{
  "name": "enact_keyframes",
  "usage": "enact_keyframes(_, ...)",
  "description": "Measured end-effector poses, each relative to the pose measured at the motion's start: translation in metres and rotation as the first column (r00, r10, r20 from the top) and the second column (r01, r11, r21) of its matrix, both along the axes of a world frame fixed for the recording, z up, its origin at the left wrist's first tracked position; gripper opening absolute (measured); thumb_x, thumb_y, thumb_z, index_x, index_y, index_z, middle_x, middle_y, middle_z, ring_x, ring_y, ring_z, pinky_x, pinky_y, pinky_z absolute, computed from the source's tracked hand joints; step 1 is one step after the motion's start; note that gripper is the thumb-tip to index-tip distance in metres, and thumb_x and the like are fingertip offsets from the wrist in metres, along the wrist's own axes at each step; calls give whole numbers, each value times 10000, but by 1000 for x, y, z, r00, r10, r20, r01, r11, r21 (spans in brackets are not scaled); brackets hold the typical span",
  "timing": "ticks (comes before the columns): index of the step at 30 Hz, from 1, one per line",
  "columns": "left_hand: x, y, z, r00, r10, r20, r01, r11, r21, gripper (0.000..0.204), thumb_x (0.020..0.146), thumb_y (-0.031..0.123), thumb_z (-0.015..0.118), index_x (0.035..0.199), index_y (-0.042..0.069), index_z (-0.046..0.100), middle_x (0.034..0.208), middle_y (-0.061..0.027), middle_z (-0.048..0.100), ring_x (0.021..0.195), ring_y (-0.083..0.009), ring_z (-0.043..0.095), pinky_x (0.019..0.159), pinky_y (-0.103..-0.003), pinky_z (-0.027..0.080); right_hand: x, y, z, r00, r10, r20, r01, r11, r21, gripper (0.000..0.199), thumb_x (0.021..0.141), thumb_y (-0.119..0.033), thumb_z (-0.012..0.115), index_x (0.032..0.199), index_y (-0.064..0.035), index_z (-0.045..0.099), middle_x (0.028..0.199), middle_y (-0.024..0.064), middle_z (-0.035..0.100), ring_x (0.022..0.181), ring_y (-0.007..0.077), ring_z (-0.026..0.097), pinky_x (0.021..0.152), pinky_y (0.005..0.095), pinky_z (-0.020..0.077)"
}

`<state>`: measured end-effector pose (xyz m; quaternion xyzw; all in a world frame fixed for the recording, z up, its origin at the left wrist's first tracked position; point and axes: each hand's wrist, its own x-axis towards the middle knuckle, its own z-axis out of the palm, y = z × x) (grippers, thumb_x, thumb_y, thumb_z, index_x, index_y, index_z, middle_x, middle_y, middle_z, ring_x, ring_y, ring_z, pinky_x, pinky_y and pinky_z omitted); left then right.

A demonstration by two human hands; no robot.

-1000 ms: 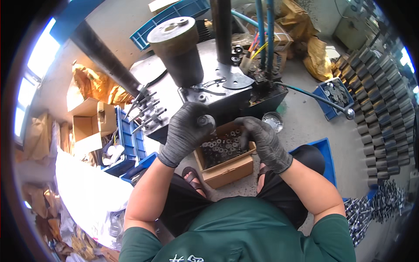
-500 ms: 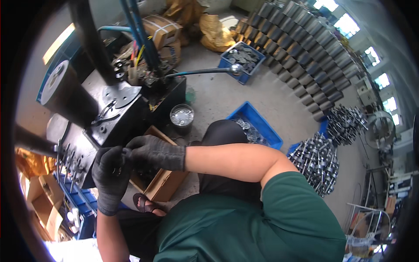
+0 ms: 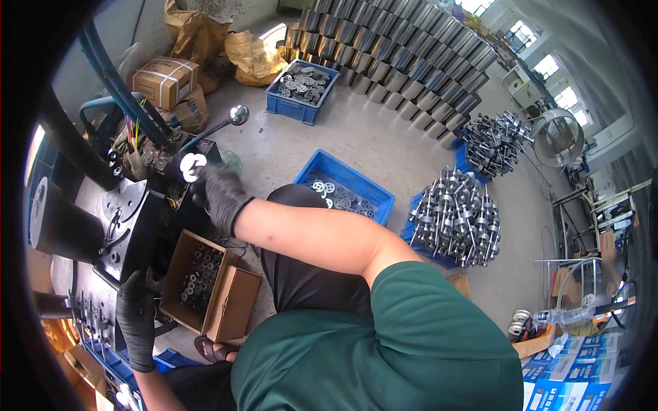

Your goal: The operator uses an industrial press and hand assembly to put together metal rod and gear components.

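Both hands wear dark grey knitted gloves. My right hand (image 3: 225,197) reaches forward past the press, its fingers closed at a shiny round metal disc (image 3: 192,166); glare blurs the disc's detail. My left hand (image 3: 135,318) is lower, at the near edge of the press's metal table (image 3: 86,205). Its back faces up and its fingertips are hard to make out, so its grip does not show. Between and below the hands, an open cardboard box (image 3: 223,301) holds several small metal rings (image 3: 199,274).
A ball-ended lever (image 3: 238,115) juts from the press. A blue bin (image 3: 384,198) of metal discs stands beyond my knee, another blue bin (image 3: 291,108) farther back. Shafted metal parts (image 3: 456,219) are heaped at right; stacked metal cylinders (image 3: 384,61) line the back.
My hands, together half a second ago, are now apart. The right has moved forward to the shiny disc, the left down and nearer. The view has turned, shifting the surroundings left.
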<state>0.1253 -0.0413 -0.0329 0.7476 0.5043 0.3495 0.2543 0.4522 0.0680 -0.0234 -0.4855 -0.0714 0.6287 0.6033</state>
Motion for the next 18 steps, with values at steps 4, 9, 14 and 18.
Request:
enact_keyframes(4, -3, -7, 6, 998, -28, -61, 22, 995, -101, 463, 866, -92, 617, 1317, 11, 640, 1143, -126, 680, 1061, -236, 670, 940, -346, 528, 79, 11, 3, 948, -204, -244, 267, 928, 260, 159, 973, -189, 649, 1105, -104, 624, 854, 62, 687, 666, 170, 665, 566, 328, 571)
enact_keyframes(9, 9, -22, 21, 985, -105, -139, 97, 993, -62, 476, 853, -92, 621, 1316, 17, 645, 1079, -118, 662, 999, -226, 666, 891, -329, 531, 190, -23, 18, 902, -406, -149, 432, 829, 356, 195, 915, -164, 701, 1088, -79, 673, 838, 68, 687, 715, 211, 685, 646, 359, 601)
enact_keyframes(14, 18, -32, 20, 958, -194, -212, 189, 981, -44, 510, 820, -88, 643, 1315, 38, 653, 998, -111, 636, 865, -221, 644, 789, -350, 536, 356, -111, -4, 761, -618, 196, 537, 770, 345, 257, 892, -160, 703, 1133, -92, 649, 1005, 87, 663, 869, 228, 674, 780, 406, 578)
enact_keyframes(18, 21, -42, 17, 947, -219, -235, 205, 975, -85, 507, 786, -89, 672, 1279, 24, 652, 1003, -126, 642, 844, -240, 647, 771, -355, 535, 471, -200, -4, 378, -774, 509, 627, 618, 474, 260, 798, -15, 729, 1049, -76, 700, 920, 62, 726, 777, 161, 684, 702, 322, 568)
